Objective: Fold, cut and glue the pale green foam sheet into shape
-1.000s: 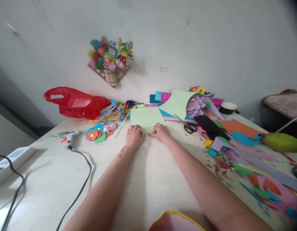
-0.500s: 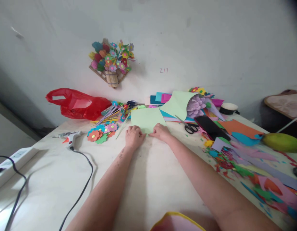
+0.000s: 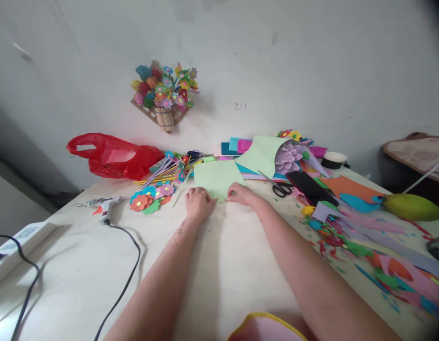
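Note:
A pale green sheet (image 3: 217,175), paper or craft foam, lies flat in front of me. At its near left corner my left hand (image 3: 199,203) rests with curled fingers, thumb and fingertips pressed on the near edge. My right hand (image 3: 240,194) pinches the same edge near the right corner. Fingers cover both near corners. A thin green strip (image 3: 182,189) lies left of the sheet. Black-handled scissors (image 3: 281,189) lie to the right, with their blades toward a rolled green cone (image 3: 260,154) that holds a purple flower (image 3: 288,158).
Foam flowers (image 3: 151,196), a glue gun (image 3: 107,208) with its cord, and a power strip (image 3: 22,241) are at left. A red bag (image 3: 116,156) sits behind. On the right lie a phone (image 3: 309,188), coloured scraps (image 3: 336,232), a tape roll (image 3: 334,160) and a green-yellow fruit (image 3: 413,207).
My right hand has slid slightly right along the sheet's near edge, widening the gap between my hands. My left hand stays at its corner. The view has shifted a little.

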Action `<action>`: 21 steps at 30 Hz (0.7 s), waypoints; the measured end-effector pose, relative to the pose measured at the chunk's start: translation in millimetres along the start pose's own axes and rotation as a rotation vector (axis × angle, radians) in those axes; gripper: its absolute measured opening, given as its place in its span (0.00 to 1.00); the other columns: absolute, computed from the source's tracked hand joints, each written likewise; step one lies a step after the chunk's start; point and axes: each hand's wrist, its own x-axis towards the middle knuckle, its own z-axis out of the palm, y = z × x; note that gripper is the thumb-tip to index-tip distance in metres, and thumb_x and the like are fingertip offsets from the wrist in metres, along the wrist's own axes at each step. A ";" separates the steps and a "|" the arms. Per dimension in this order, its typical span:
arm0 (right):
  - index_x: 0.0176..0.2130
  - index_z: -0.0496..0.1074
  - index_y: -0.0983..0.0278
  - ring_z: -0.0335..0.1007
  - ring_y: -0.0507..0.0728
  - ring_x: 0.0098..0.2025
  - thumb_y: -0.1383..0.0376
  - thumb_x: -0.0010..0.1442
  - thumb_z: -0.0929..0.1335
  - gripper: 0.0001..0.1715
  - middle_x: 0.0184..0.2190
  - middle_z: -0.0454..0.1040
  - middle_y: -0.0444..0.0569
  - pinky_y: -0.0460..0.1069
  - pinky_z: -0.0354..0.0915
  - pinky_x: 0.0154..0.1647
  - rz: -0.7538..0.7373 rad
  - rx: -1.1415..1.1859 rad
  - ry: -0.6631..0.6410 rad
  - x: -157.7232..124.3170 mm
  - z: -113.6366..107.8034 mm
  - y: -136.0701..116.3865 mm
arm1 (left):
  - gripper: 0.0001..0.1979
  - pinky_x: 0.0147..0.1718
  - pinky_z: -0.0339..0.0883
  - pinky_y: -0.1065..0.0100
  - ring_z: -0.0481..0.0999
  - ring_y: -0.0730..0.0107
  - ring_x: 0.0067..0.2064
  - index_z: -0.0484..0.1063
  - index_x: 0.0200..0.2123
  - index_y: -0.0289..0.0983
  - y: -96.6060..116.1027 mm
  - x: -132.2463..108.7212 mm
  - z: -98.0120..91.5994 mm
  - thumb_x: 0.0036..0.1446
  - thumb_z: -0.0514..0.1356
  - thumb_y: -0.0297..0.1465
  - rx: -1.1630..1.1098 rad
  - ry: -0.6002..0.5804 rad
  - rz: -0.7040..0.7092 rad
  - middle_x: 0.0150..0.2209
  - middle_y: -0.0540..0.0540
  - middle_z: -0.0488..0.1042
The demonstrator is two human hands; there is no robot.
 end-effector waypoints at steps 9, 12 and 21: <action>0.28 0.70 0.63 0.62 0.52 0.39 0.70 0.48 0.66 0.04 0.35 0.67 0.47 0.46 0.56 0.41 -0.104 -0.030 0.167 -3.6 2.0 -18.0 | 0.13 0.39 0.54 0.56 0.61 0.55 0.43 0.69 0.20 0.39 -1.3 1.2 0.8 0.43 0.59 0.42 -0.005 -0.001 -0.004 0.38 0.44 0.70; 0.31 0.69 0.65 0.62 0.49 0.35 0.77 0.48 0.61 0.13 0.35 0.67 0.47 0.44 0.58 0.38 -0.080 0.193 0.253 1.2 10.7 -37.4 | 0.13 0.39 0.54 0.55 0.61 0.55 0.44 0.70 0.21 0.39 -0.1 1.2 -0.5 0.43 0.58 0.42 0.001 -0.018 -0.011 0.38 0.44 0.70; 0.33 0.69 0.66 0.64 0.49 0.32 0.78 0.46 0.59 0.17 0.30 0.69 0.45 0.43 0.60 0.33 0.223 0.506 0.122 6.7 27.4 -51.9 | 0.11 0.40 0.54 0.59 0.62 0.57 0.44 0.71 0.23 0.40 -7.2 5.0 -8.3 0.50 0.54 0.37 -0.033 -0.014 -0.020 0.39 0.47 0.72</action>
